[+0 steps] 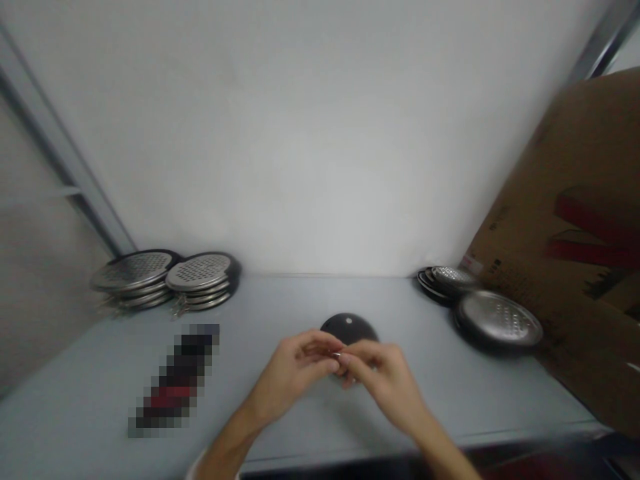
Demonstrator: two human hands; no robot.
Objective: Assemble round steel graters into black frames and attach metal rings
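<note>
Over the middle of the table, my left hand [293,373] and my right hand [393,377] meet at the fingertips. Both are closed in a pinch around a small shiny metal piece [337,354]; its exact kind is too small to tell. Just behind the fingers a dark round disc [349,325] with a pale spot near its top lies on the table, its lower part hidden by my hands.
Stacked round metal graters [200,272] stand at the back left, beside another stack [137,270]. More grater discs [500,320] lie at the right, against a large cardboard box [555,200]. A blurred-out dark and red item [175,380] rests on the grey table [280,303].
</note>
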